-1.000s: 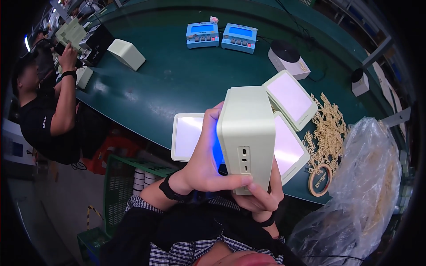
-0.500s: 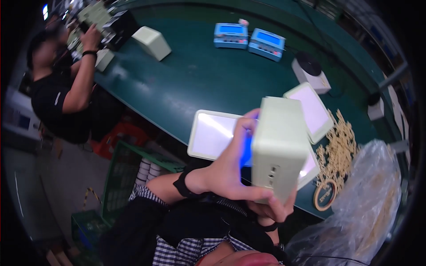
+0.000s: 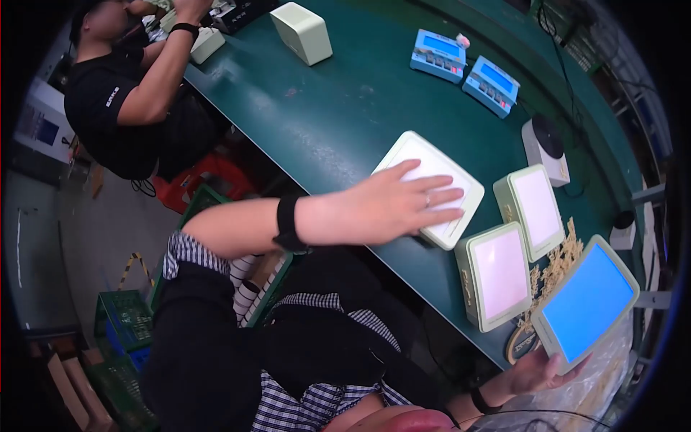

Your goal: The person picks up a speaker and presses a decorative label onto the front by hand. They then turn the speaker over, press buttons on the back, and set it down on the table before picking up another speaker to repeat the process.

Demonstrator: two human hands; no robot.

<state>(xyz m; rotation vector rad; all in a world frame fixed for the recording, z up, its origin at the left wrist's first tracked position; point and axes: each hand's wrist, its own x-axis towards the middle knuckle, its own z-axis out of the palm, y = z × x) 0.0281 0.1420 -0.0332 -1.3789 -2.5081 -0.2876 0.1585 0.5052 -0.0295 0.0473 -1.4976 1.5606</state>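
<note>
Since the earlier frame, the blue-lit device (image 3: 592,299) has moved from between both hands out to the right, lit face turned towards us, and the left hand (image 3: 394,207) has let go of it. We see the right hand (image 3: 541,374) closed on its lower corner, thumb in front; taking the pink-faced box (image 3: 500,277) as landmark, we place the device to its right. The left hand spreads its fingers, palm down, over the white-faced device (image 3: 437,161), left of and beyond the pink-faced box; whether it rests on the panel, we cannot tell.

We judge the blue-lit device stiff, light enough for one hand, and smooth enough to slip. Its broad face is probably the fragile part, so we would grip the casing by its sides or lower edge, clear of the screen.

Further out, we note a pale-faced box (image 3: 541,210) beyond and right of the pink-faced box, with a pile of tan pieces (image 3: 563,261) right of the latter. Well beyond the same landmark, two blue instruments (image 3: 440,56) (image 3: 492,86) sit on the tabletop (image 3: 338,108); far to its left is a co-worker (image 3: 119,104).
</note>
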